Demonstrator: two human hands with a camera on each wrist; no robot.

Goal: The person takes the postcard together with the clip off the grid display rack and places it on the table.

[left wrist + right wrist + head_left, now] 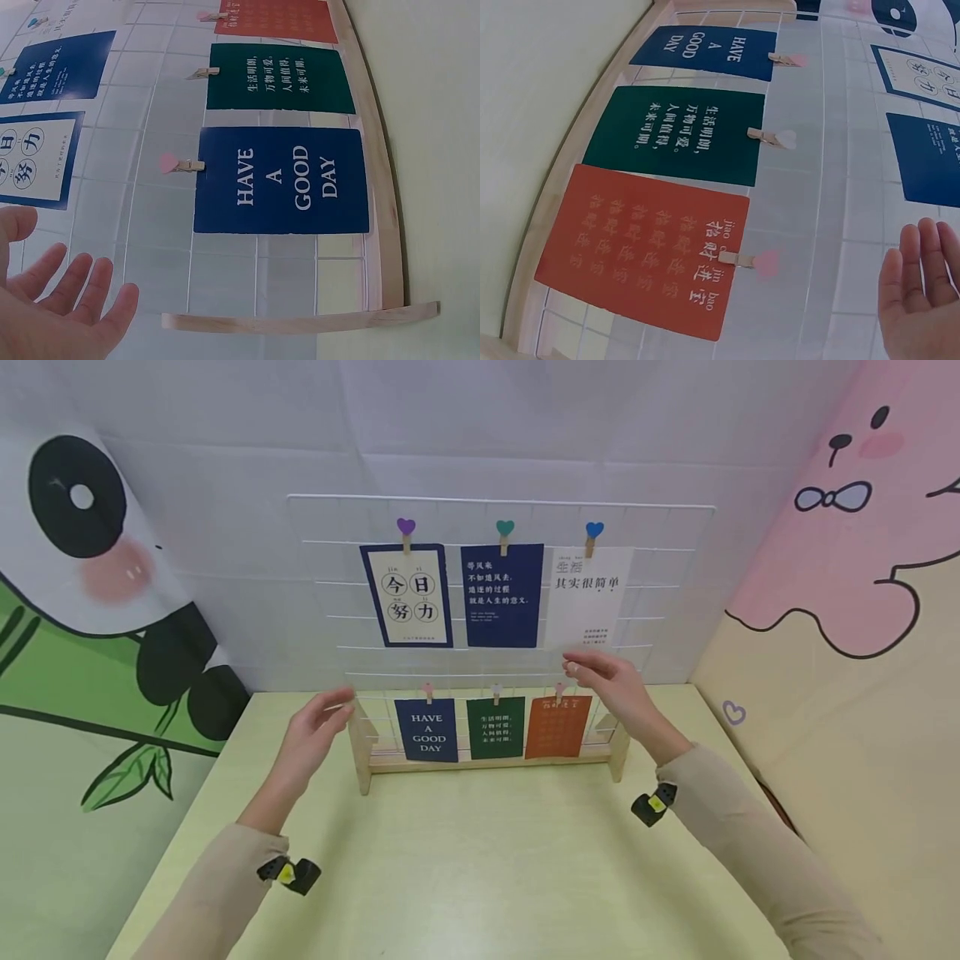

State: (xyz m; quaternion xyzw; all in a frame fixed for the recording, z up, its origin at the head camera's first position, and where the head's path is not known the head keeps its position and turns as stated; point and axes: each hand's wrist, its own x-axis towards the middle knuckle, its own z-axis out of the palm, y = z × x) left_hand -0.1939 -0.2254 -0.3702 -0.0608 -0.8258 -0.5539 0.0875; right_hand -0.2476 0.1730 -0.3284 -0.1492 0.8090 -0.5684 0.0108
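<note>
Hands are apart, fingers relaxed, holding nothing: left hand (311, 735) near the white wire grid rack (678, 577)'s left edge, right hand (607, 681) beside the orange card (557, 727).

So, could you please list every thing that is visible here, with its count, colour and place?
Wire grid: one, white, upright in a wooden base on the table.
Upper cards: three; cream with navy border, navy, white; top row.
Lower cards: three; navy "HAVE A GOOD DAY", green, orange; bottom row.
Heart clips: six; purple, teal, blue above, pale ones below; one per card.
Table: one, pale yellow-green.
Wall cloths: panda at left, pink cartoon at right.
Left hand: open, beside the grid's left edge.
Right hand: fingers relaxed, near the white card's bottom.
</note>
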